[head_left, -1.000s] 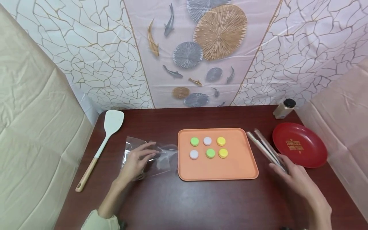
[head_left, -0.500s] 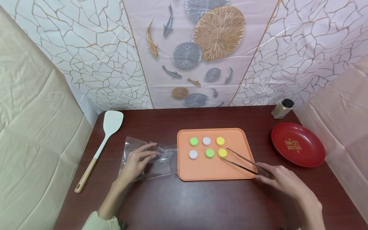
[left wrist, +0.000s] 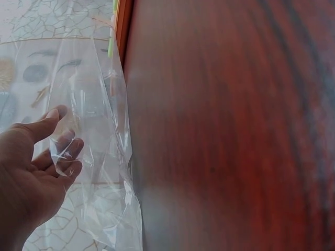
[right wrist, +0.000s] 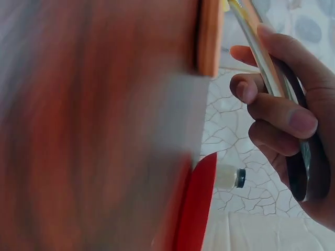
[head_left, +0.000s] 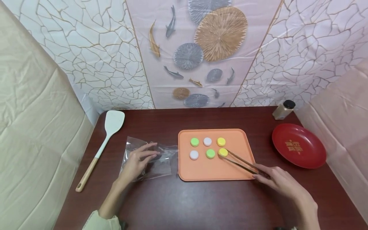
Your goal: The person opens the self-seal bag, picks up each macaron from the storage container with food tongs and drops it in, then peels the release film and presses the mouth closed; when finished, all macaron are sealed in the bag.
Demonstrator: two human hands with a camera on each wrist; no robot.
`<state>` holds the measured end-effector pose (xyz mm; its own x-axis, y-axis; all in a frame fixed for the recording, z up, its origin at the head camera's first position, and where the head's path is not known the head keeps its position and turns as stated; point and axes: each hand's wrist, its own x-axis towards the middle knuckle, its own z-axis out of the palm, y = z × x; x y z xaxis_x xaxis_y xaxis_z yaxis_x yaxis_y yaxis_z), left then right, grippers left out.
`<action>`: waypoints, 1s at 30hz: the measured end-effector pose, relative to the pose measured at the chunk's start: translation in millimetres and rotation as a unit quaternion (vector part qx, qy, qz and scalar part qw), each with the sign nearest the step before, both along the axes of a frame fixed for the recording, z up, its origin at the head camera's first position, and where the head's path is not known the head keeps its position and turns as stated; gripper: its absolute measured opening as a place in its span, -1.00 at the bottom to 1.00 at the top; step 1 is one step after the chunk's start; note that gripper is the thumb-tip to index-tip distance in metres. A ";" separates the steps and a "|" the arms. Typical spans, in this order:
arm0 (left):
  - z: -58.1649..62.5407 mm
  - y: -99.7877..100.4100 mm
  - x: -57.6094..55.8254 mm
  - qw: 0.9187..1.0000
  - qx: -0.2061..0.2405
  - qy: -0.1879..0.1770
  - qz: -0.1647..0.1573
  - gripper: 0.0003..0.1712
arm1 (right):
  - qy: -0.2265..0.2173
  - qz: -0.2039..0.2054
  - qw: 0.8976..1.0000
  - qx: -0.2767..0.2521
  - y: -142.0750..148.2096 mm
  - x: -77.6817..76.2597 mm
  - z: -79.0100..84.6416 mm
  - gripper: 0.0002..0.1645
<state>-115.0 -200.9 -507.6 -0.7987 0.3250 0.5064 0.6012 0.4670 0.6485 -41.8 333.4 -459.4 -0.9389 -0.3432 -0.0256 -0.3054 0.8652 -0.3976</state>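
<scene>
My left hand [head_left: 137, 162] holds a clear plastic bag [left wrist: 99, 130]. Its curled fingertips [left wrist: 73, 149] show through the film, and the bag stands up from the table. In my right hand [head_left: 280, 179] is a pair of metal tongs [head_left: 242, 166], gripped between thumb and fingers. The tongs reach over an orange tray [head_left: 218, 174], their tips on either side of the front yellow macaron-like disc [head_left: 222, 152]. Also on the tray sit another yellow disc [head_left: 221, 141], two green discs [head_left: 194, 142] and two pale lilac discs [head_left: 194, 155], in two rows.
A white spatula [head_left: 113, 123] with a wooden handle lies at the left. Right of the tray is a red plate [head_left: 311, 150] with gold characters, and behind it a black-lidded jar [head_left: 283, 110]. Cloth-covered walls enclose the dark wooden table [head_left: 184, 204].
My right hand has brought the tongs left from beside the plate onto the tray, and their tips now straddle the front yellow disc. The left hand has stayed at the bag.
</scene>
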 end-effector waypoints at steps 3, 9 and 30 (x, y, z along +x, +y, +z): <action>8.7 3.7 1.8 1.000 -0.012 -0.015 0.003 -0.78 | 0.002 0.010 1.000 -0.019 -7.5 -1.6 5.6 -0.54; 16.6 6.3 3.2 0.999 -0.035 -0.028 0.013 -0.76 | -0.032 0.072 0.996 -0.053 -44.5 -17.7 15.3 -0.64; -1.5 1.1 -2.8 1.000 0.023 0.000 -0.003 -0.77 | -0.068 0.229 0.970 -0.037 -186.0 -68.5 -8.1 -0.66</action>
<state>-117.8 -199.8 -509.1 -0.7963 0.3059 0.5219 0.6046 0.4324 0.6690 -110.3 147.4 -467.5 -0.6775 -0.7290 -0.0976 -0.5912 0.6187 -0.5174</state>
